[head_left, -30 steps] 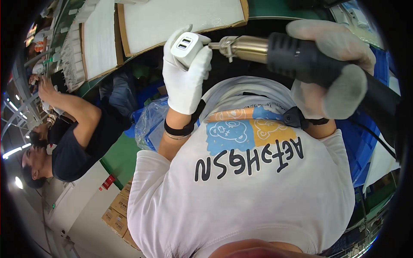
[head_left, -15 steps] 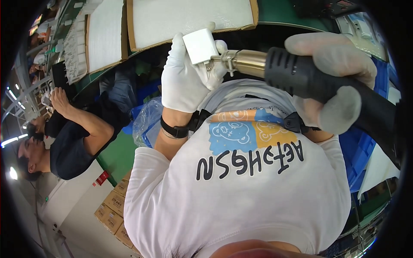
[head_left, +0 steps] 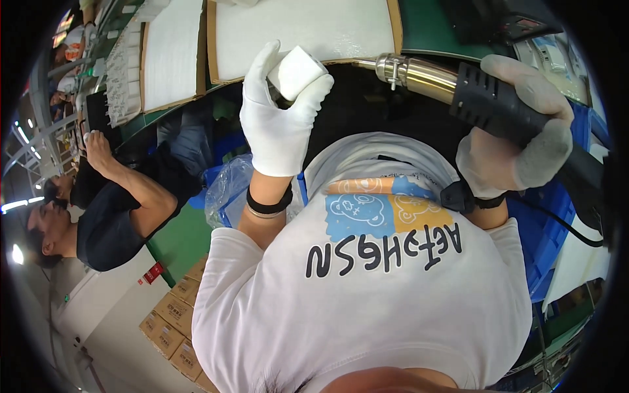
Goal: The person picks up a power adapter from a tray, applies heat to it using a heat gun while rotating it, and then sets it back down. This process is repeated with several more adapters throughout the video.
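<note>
My left hand [head_left: 280, 118], in a white glove, pinches a small white block-shaped plug adapter [head_left: 296, 71] between thumb and fingers, held up in front of my chest. My right hand [head_left: 517, 141], also gloved, grips the black handle of a hot-air gun [head_left: 485, 98]. Its brass-coloured metal nozzle [head_left: 406, 71] points left toward the adapter, with a gap between them. Below both hands is my white printed T-shirt [head_left: 367, 288].
Cardboard trays lined with white sheets [head_left: 308, 26] lie on the green bench ahead. A clear plastic bag [head_left: 226, 190] sits in a blue bin at my left, and another blue bin [head_left: 550, 242] is on the right. A co-worker in dark clothes [head_left: 111, 209] works at left. Cartons [head_left: 173, 321] are stacked on the floor.
My left hand has turned the adapter and drawn it left, away from the nozzle tip. The hot-air gun has stayed roughly in place.
</note>
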The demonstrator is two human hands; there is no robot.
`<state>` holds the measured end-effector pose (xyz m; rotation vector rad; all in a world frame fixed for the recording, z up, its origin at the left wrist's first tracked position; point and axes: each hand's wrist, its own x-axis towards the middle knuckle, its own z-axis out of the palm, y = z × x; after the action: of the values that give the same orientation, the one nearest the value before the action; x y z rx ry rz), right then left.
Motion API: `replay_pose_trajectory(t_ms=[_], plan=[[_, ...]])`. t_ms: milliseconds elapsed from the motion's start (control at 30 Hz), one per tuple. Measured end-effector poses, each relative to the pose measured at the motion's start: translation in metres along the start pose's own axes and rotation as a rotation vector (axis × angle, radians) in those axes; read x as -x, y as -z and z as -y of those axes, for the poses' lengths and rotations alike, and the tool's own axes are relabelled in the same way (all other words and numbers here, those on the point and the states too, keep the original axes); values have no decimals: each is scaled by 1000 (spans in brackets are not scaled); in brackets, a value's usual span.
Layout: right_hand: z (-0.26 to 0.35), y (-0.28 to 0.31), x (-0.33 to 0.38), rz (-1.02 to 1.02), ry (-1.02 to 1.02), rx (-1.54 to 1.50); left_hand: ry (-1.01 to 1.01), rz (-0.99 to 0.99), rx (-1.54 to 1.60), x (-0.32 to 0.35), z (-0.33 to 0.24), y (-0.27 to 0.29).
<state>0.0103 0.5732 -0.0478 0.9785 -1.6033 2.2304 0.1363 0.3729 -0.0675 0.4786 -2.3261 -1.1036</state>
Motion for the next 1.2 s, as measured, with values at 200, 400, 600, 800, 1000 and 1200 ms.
replay_pose_trajectory(t_ms=[200,400,600,800,1000,1200], plan=[[-7,-13,-6,200,125,-40,-14,-37,-4,-4,-1,0],[-12,-22,-11,416,187,-94,-63,-33,-16,-9,-1,0],[-9,-21,-10,218,144,-48,30,-7,22,-9,-2,14],[0,-17,-5,-235,-154,-111,202,9,224,-56,6,83],[2,-9,-3,-229,-172,-52,-163,1,-467,-169,77,169],[7,-10,-4,-163,-220,-62,-122,277,-720,-267,122,139]])
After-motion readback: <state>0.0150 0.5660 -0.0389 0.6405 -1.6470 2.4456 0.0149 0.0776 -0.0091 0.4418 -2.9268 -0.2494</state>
